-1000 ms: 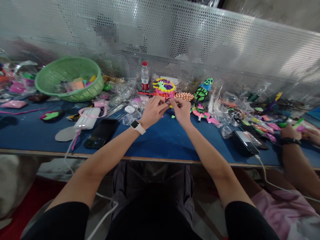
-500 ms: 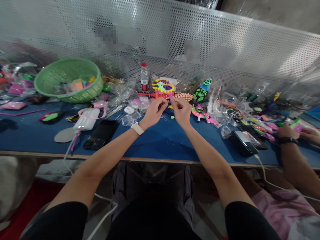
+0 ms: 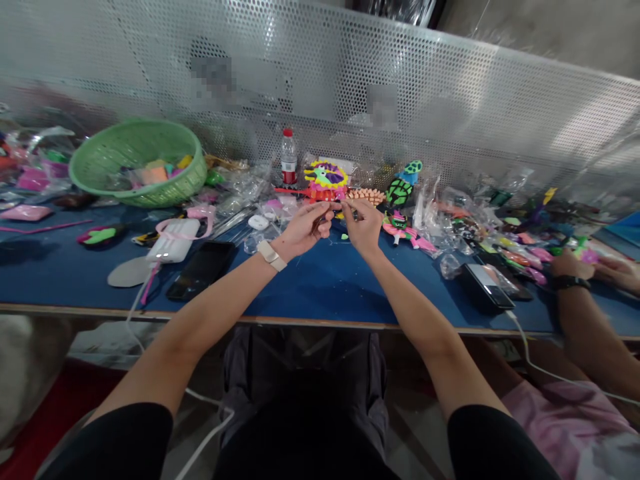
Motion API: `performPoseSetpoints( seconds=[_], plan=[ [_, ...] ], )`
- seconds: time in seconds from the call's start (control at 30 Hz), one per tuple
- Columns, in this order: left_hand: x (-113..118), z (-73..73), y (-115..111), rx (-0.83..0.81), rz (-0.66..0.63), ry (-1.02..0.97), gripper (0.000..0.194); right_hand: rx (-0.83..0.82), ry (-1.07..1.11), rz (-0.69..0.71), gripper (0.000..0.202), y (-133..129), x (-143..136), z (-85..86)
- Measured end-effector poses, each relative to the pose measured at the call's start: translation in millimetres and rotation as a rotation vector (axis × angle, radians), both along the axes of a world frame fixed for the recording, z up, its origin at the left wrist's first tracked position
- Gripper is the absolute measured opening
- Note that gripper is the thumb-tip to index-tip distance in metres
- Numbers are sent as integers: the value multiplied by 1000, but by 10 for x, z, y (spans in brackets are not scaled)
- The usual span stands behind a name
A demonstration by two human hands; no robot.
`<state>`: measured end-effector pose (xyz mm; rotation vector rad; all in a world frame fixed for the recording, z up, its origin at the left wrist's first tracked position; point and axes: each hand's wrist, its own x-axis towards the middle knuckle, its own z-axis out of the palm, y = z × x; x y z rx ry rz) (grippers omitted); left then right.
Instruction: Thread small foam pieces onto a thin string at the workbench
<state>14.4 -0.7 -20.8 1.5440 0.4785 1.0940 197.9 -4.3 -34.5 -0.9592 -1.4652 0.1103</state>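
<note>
My left hand (image 3: 306, 230), with a pale watch band (image 3: 271, 256) at its wrist, has its fingers curled and pressed together. Facing it, my right hand (image 3: 364, 225) pinches with thumb and forefinger, the tips of both hands nearly meeting. Whatever lies between the fingertips is too small to name. Just beyond them stands a yellow, purple and green clay figure (image 3: 326, 175) over a red and pink part (image 3: 323, 194). A peach scaly piece (image 3: 367, 195) lies behind my right hand. To its right are a green-and-black clay turtle (image 3: 400, 191) and a pink and green figure (image 3: 400, 227).
Left of my hands are a green basket (image 3: 193, 175), a white power bank (image 3: 175, 240) and a black phone (image 3: 203, 270). A red-capped bottle (image 3: 289, 160) stands behind. Right lie plastic bags, a black device (image 3: 483, 287) and a co-worker's hands (image 3: 573, 267) holding a colourful piece.
My left hand has rolled so its curled fingers show more, and its wrist sits slightly left and lower. My right hand stays almost in place, still pinching. The co-worker's hands have shifted slightly.
</note>
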Motion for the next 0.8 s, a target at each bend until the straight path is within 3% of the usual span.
performPoseSetpoints(
  seconds=[0.1, 0.2, 0.27, 0.4, 0.6, 0.8],
  plan=[
    [-42, 11, 1, 313, 137, 134, 28, -20, 33, 4, 45, 10, 17, 22],
    [-70, -2, -4, 686, 420, 269, 20, -79, 73, 80, 47, 5, -27, 16],
    [-77, -18, -9, 820, 563, 306, 21, -132, 102, 141, 47, -9, -81, 0],
    [-85, -30, -10, 864, 660, 308, 20, -197, 150, 230, 45, -50, -158, -18],
    [-129, -28, 11, 992, 571, 359, 9, -211, 148, 307, 46, -87, -167, -15],
    [-124, -81, 32, 1003, 611, 398, 14, -244, 171, 309, 45, -98, -184, 8]
  ],
)
